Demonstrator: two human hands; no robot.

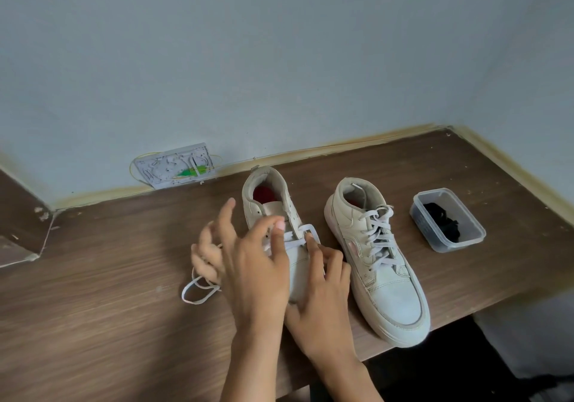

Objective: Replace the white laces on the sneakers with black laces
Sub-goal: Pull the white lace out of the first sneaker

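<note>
Two white high-top sneakers stand on the wooden table. The left sneaker (270,206) is partly unlaced, and its white lace (198,291) trails in loops onto the table to its left. My left hand (251,265) hovers over this shoe with its lower fingers curled around the loose lace. My right hand (323,290) rests on the shoe's toe, its index finger hooked at a lace loop near the eyelets. The right sneaker (388,280) stands untouched, fully laced in white. Black laces (441,218) lie in a clear plastic container (466,241) at the right.
The table (108,293) meets a grey wall at the back and right. A grey wall plate with green marks (175,165) sits low on the wall behind the shoes. The table's front edge runs diagonally at lower right, close to the right sneaker's toe.
</note>
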